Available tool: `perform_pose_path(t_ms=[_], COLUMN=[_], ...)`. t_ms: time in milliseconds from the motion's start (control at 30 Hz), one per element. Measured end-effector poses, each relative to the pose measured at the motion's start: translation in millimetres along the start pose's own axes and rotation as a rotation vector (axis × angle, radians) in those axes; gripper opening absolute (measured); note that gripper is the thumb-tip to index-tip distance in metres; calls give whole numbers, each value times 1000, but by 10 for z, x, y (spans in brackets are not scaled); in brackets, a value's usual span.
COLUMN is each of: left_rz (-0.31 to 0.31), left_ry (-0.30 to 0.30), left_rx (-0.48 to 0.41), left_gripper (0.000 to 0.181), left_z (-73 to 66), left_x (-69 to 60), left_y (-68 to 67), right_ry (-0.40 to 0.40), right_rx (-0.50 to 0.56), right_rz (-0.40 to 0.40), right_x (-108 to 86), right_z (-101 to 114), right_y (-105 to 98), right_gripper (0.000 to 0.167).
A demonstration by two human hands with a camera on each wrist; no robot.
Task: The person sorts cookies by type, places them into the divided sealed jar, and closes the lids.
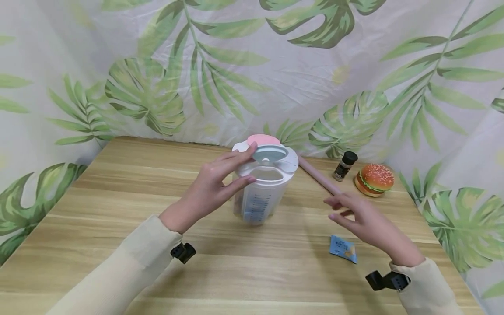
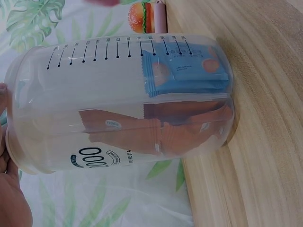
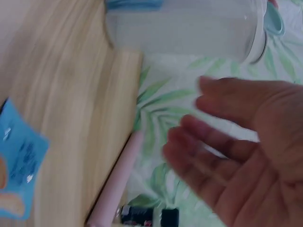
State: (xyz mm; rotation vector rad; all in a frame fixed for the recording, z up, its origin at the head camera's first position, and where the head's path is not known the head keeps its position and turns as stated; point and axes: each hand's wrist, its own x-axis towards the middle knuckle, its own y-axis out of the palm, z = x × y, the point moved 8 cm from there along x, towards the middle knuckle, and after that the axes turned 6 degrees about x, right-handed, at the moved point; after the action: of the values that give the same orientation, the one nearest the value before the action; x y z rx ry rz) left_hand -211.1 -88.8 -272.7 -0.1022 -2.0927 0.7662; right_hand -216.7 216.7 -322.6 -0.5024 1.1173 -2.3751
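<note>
A clear storage container [image 1: 263, 203] with measuring marks and a white lid [image 1: 290, 162] stands upright on the table. Its grey-blue flap [image 1: 271, 153] is raised over an oval opening, while a pink flap [image 1: 263, 139] sits behind. My left hand [image 1: 214, 181] holds the lid, fingers at the raised flap and thumb by the opening's rim. Through the wall, the left wrist view shows blue packets [image 2: 189, 71] and brown packets [image 2: 125, 130] in separate compartments. My right hand [image 1: 364, 223] hovers with loosely bent fingers and nothing in it, above and beyond a blue snack packet [image 1: 343, 249].
A pink stick [image 1: 319, 175] lies slanting right of the container. Beyond it are a small black-capped bottle [image 1: 345, 166] and a toy hamburger [image 1: 374, 180]. A leaf-patterned cloth [image 1: 236, 65] hangs behind the wooden table [image 1: 118, 188].
</note>
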Motion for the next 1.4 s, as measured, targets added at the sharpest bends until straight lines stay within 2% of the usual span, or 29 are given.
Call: perform_pose_path(t_ms=[67, 200, 400, 633, 933, 1200, 1400], left_rz=[-1, -2, -1, -25, -35, -21, -21], left_ry=[-2, -1, 0, 3, 17, 5, 6], left_rx=[3, -3, -5, -17, -7, -14, -10], left_gripper=[70, 70, 70, 69, 69, 69, 69], left_z=[1, -5, -3, 9, -7, -5, 0], left_x=[1, 4, 15, -4, 24, 29, 28], left_y=[8, 13, 20, 5, -21, -9, -5], right_ry=[90, 191, 263, 262, 341, 240, 145], right_rx=[-15, -7, 70, 79, 122, 68, 76], right_rz=[100, 232, 322, 328, 308, 274, 185], right_x=[-104, -275, -386, -375, -386, -350, -271], right_z=[-177, -462, -718, -750, -763, -712, -603], right_y=[68, 211, 379, 440, 435, 401, 284], right_gripper=[34, 39, 39, 36, 35, 20, 19])
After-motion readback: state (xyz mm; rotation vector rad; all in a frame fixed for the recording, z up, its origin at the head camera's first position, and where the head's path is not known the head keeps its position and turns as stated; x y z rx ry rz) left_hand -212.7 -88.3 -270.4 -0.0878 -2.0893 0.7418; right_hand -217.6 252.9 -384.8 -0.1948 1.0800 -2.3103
